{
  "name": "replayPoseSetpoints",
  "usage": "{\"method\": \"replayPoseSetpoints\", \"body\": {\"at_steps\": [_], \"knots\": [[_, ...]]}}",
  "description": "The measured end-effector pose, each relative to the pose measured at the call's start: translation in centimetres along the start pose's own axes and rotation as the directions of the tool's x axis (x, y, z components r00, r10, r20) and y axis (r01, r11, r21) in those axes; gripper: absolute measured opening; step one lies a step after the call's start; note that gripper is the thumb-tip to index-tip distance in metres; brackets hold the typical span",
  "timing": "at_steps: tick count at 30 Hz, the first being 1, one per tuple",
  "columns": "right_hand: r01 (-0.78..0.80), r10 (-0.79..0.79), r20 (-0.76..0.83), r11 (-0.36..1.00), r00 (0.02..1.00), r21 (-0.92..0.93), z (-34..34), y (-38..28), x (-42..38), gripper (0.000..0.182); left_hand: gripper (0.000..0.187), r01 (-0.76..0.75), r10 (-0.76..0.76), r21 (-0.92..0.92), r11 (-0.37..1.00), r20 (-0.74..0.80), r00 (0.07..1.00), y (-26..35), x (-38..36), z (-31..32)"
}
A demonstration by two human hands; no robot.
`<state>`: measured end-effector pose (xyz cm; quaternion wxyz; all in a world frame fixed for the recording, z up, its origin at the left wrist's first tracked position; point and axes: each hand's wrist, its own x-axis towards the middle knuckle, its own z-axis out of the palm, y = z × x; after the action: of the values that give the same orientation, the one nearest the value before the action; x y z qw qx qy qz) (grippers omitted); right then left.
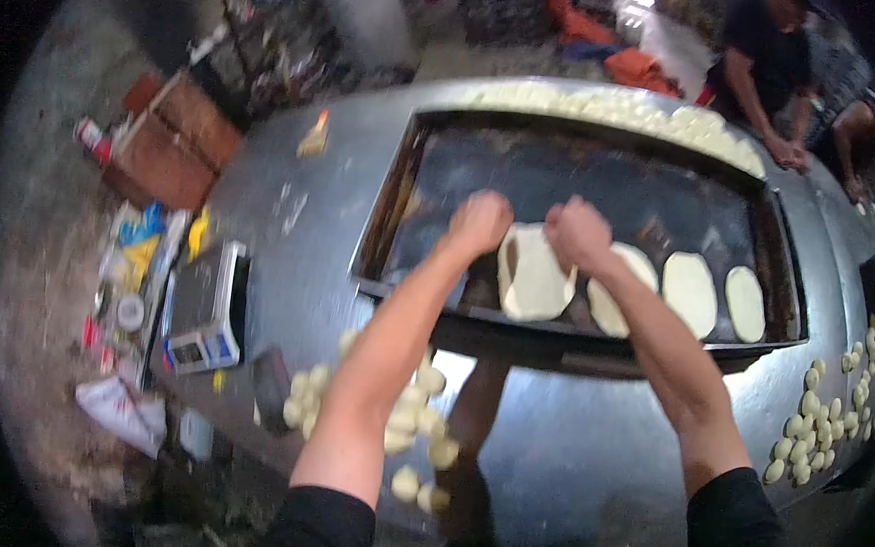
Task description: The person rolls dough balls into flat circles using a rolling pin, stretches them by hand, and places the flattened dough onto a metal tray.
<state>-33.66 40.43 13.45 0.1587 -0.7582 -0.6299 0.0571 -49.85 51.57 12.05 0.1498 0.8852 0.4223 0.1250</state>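
A flattened piece of dough lies on the dark baking tray, near the tray's front edge. My left hand is closed at its far left corner, and my right hand is closed at its far right corner. The fingertips are partly hidden, but both hands appear to pinch the dough's far edge. To the right, in a row, lie another flat dough piece, partly behind my right forearm, then a wide oval dough piece and a smaller oval dough piece.
Dough balls sit by my left forearm, and more dough balls lie at the right. A digital scale stands on the metal table at the left. Dough pieces line the far edge, near another person.
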Motion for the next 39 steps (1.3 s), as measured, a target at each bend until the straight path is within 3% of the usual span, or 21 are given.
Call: {"method": "replayPoseSetpoints", "body": {"at_steps": [2,4,6,8,9,12,14,15,16,18,20,22,25,27,28,30,32,34,35,36,39], "knots": [[0.302,-0.241,-0.283,0.933,0.928,0.194,-1.6,-2.7,-3.9,0.021,0.026,-0.091,0.073,-0.091,0.992,-0.186,0.980,0.9,-3.5,-4.4],[0.170,-0.205,0.036,0.885,0.978,0.433,-4.1,-8.0,-11.0,0.026,0.031,-0.189,0.051,-0.364,0.912,-0.356,0.933,2.1,-11.2,-9.7],[0.220,-0.350,0.272,0.884,0.896,0.412,-0.3,-10.4,-16.7,0.032,0.028,-0.212,-0.039,-0.543,0.813,-0.415,0.909,0.4,-19.2,-10.1],[0.089,-0.214,0.464,0.957,0.860,0.278,5.5,-13.6,-21.0,0.036,0.027,-0.035,-0.251,-0.667,0.744,-0.327,0.911,-1.1,-27.8,-7.3],[0.134,-0.217,0.482,0.970,0.849,0.201,8.5,-14.9,-23.1,0.035,0.028,0.295,-0.433,-0.603,0.741,-0.092,0.897,-2.1,-32.0,-5.0],[0.233,-0.315,0.374,0.940,0.872,0.249,13.1,-17.8,-28.2,0.038,0.027,0.293,-0.433,-0.709,0.641,-0.019,0.901,-3.2,-41.0,1.5],[0.140,-0.264,0.334,0.925,0.905,0.353,13.1,-17.2,-30.7,0.041,0.027,0.349,-0.505,-0.772,0.532,0.042,0.862,-1.2,-44.3,1.2],[-0.080,-0.166,0.457,0.878,0.874,0.472,11.8,-16.0,-31.5,0.043,0.027,0.409,-0.576,-0.815,0.411,0.116,0.809,-0.3,-45.8,1.3],[-0.301,-0.089,0.574,0.781,0.814,0.548,10.2,-14.4,-32.0,0.044,0.027,0.400,-0.547,-0.821,0.408,0.131,0.827,0.3,-47.0,2.1],[-0.335,-0.081,0.640,0.798,0.764,0.502,7.8,-9.6,-33.1,0.044,0.026,0.418,-0.423,-0.795,0.439,0.227,0.877,1.5,-48.2,4.5],[0.084,-0.250,0.519,0.943,0.817,0.322,7.6,-4.9,-35.2,0.049,0.034,0.388,-0.278,-0.788,0.478,0.284,0.918,3.1,-47.3,8.0],[-0.020,-0.108,0.429,0.959,0.897,0.284,6.3,-4.5,-38.0,0.050,0.046,-0.072,0.100,-0.686,0.724,0.001,0.995,5.2,-45.0,11.5],[-0.002,-0.050,0.154,0.948,0.987,0.320,7.5,-4.4,-41.5,0.049,0.054,-0.287,0.296,-0.618,0.732,-0.091,0.951,8.5,-42.4,13.3],[0.000,0.031,-0.062,0.891,0.998,0.455,9.0,-4.1,-42.7,0.044,0.052,-0.113,0.236,-0.719,0.686,0.073,0.969,9.5,-41.4,13.4],[-0.002,0.039,-0.071,0.890,0.997,0.456,8.9,-3.1,-42.4,0.044,0.050,0.075,0.178,-0.773,0.630,0.238,0.955,9.9,-40.5,13.3],[-0.111,0.070,0.108,0.884,0.992,0.454,8.7,-0.9,-42.4,0.041,0.046,0.042,0.208,-0.763,0.645,0.228,0.951,10.1,-40.4,13.5],[-0.072,0.013,0.155,0.920,0.988,0.385,7.5,-1.3,-42.9,0.038,0.043,-0.347,0.425,-0.406,0.846,0.117,0.898,9.8,-39.8,14.2],[0.013,0.058,-0.152,0.903,0.987,0.430,5.8,-3.2,-42.5,0.036,0.046,-0.432,0.445,-0.228,0.872,0.008,0.895,11.0,-40.7,12.8],[-0.146,0.013,0.252,0.843,0.968,0.518,2.6,-4.4,-41.9,0.050,0.052,-0.521,0.536,-0.139,0.842,0.102,0.838,11.4,-41.5,12.2],[-0.157,0.013,0.268,0.837,0.963,0.524,4.1,-4.1,-42.5,0.050,0.057,-0.607,0.605,-0.057,0.793,0.202,0.770,11.5,-42.3,12.3],[0.119,-0.129,0.299,0.992,0.945,0.052,8.8,-4.1,-46.0,0.075,0.070,-0.557,0.565,-0.115,0.823,0.271,0.779,10.7,-43.8,13.8]]}}
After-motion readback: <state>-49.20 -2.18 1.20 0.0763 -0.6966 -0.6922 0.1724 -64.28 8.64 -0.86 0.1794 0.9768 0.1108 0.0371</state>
